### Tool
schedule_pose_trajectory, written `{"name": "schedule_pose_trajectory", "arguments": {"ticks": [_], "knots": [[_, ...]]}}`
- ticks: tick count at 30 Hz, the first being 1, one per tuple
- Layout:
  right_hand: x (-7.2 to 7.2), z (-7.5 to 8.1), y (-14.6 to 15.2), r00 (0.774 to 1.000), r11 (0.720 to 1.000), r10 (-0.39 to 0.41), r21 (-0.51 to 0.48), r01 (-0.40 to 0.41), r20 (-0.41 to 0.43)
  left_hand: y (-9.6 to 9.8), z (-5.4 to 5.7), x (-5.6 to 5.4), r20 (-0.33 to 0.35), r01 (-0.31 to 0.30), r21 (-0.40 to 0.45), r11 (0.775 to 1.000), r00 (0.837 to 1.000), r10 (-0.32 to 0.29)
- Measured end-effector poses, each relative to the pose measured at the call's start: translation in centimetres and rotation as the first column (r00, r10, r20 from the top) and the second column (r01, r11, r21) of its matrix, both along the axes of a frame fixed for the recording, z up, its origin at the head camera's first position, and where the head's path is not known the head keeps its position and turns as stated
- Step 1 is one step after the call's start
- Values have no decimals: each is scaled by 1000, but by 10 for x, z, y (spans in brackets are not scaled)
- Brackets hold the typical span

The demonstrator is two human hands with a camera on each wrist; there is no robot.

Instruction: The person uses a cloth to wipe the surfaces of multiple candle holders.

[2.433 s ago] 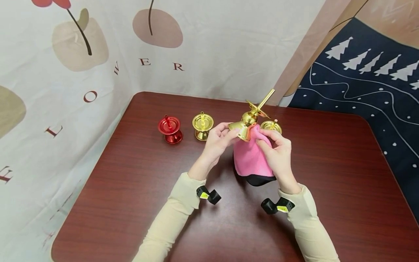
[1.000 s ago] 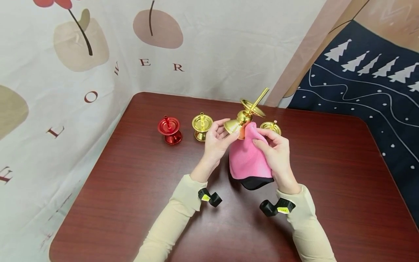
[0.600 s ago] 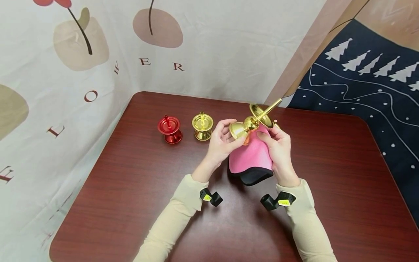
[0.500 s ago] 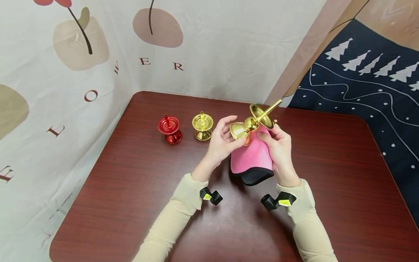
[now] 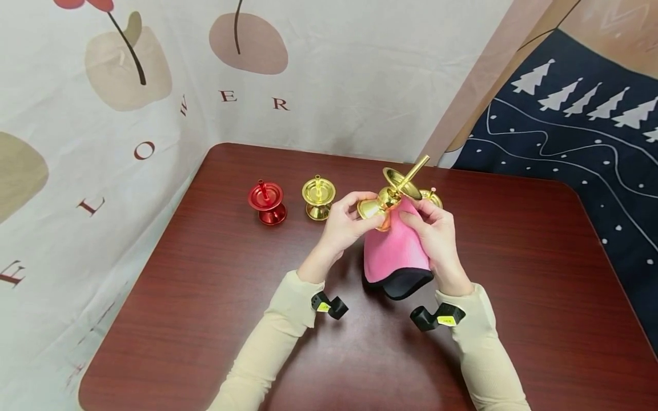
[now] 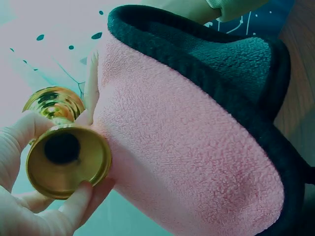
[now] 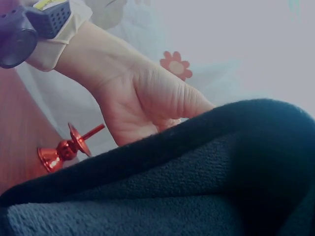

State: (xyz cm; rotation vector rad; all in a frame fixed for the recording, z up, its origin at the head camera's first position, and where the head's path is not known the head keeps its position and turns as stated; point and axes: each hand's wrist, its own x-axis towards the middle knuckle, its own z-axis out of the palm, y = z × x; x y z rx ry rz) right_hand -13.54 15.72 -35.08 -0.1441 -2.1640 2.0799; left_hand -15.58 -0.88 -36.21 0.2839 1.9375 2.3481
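Observation:
My left hand (image 5: 341, 225) grips the flared base of a gold candle holder (image 5: 389, 197), which is held above the table with its stem tilted up to the right. In the left wrist view the hollow underside of the base (image 6: 74, 169) faces the camera, with thumb and fingers around it. My right hand (image 5: 436, 231) pinches a pink cloth (image 5: 393, 248) with a black edge and dark inner side, pressed against the candle holder below its dish. The cloth hangs down beneath both hands. In the right wrist view its dark side (image 7: 162, 182) covers most of the left hand's fingers.
On the brown table (image 5: 231, 319) stand a red candle holder (image 5: 266, 200) and a gold one (image 5: 318, 197), left of the hands. Another gold candle holder (image 5: 432, 198) is partly hidden behind the right hand. A printed curtain (image 5: 360, 85) hangs along the back and left.
The held candle holder dipped to the right, then shifted back left. My left fingers, straighter half a second ago, have closed on its base. The cloth's lower edge hangs slightly lower.

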Motion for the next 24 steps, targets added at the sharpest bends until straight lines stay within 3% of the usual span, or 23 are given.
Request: {"name": "schedule_pose_trajectory", "arguments": {"ticks": [8,16,24], "knots": [[8,3,-3,998,994,47,101,-42,-52,0,-6,-5,43,-104,1,995,994,103],[17,5,-2,957,946,217,283,-157,-195,-3,-10,-6,99,-123,67,990,988,116],[22,5,0,942,944,248,274,-183,-227,-2,-14,-7,86,-127,125,984,989,117]]}}
